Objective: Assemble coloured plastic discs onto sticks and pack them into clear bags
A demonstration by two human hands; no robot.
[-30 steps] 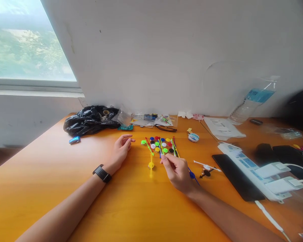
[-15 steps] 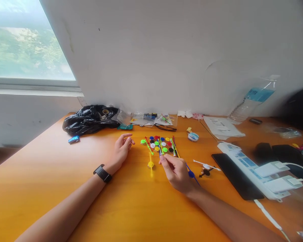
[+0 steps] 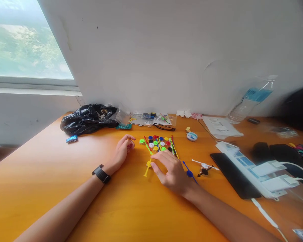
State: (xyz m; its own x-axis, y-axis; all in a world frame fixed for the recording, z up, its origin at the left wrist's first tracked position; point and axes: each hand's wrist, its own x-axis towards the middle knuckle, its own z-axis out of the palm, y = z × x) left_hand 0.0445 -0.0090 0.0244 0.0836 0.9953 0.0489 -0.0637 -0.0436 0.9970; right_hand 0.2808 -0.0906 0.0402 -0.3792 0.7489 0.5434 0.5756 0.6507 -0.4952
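A yellow arrow spinner [image 3: 148,164] lies on the wooden table, its arrow slanted on a round base. My right hand [image 3: 170,171] is beside it on the right, thumb and forefinger apart, the forefinger at or very near the upper arrow tip. Contact cannot be made out. My left hand [image 3: 123,149] rests on the table to the left, fingers loosely curled and nothing plainly held. Beyond the hands are several coloured round bases [image 3: 155,143] with loose arrows among them. A blue spinner [image 3: 189,173], a white spinner [image 3: 204,165] and a black spinner [image 3: 204,172] lie right of my right hand.
A black plastic bag [image 3: 88,119] and a small blue packet [image 3: 71,139] lie at the left. A round white container [image 3: 192,136] stands beyond the spinners. At the right are a dark phone-like slab [image 3: 233,174], a power strip [image 3: 244,164] with chargers and a clear bottle [image 3: 252,101].
My right hand has opened from a pinch and shifted slightly left towards the yellow spinner. The yellow arrow has turned from near upright to slanted. My left hand has barely moved.
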